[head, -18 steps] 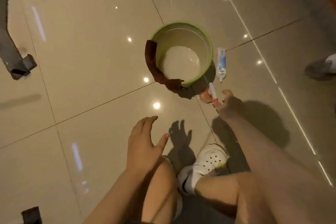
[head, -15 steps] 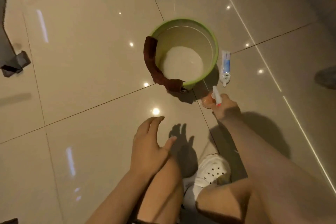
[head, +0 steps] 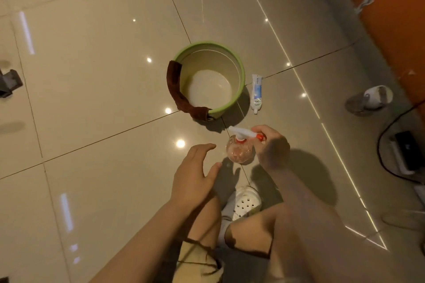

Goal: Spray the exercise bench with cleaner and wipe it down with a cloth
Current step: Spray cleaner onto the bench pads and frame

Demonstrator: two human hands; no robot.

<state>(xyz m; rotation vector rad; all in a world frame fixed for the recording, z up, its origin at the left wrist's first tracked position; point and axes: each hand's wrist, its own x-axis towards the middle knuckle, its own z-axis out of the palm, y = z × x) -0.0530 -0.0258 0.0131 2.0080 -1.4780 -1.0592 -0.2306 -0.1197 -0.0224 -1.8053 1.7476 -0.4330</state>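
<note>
Down on the tiled floor [head: 96,80], the spray bottle [head: 240,149] is gripped by the right hand [head: 272,147], fingers curled round its neck beside the white trigger head, and it is held just above the tiles. Just beside it, the left hand [head: 195,177] is held with fingers loose and spread, touching nothing. Beyond them, the brown cloth [head: 178,89] is draped over the rim of the green bucket [head: 239,80], untouched, with 1 tube [head: 257,93] lying next to the bucket. No exercise bench can be clearly made out; only dark metal parts at the left edge, too cropped to name. By the look of things, the task is barely begun: cleaner is in hand, but nothing has been sprayed and nothing wiped, and the cloth is yet to be collected.
</note>
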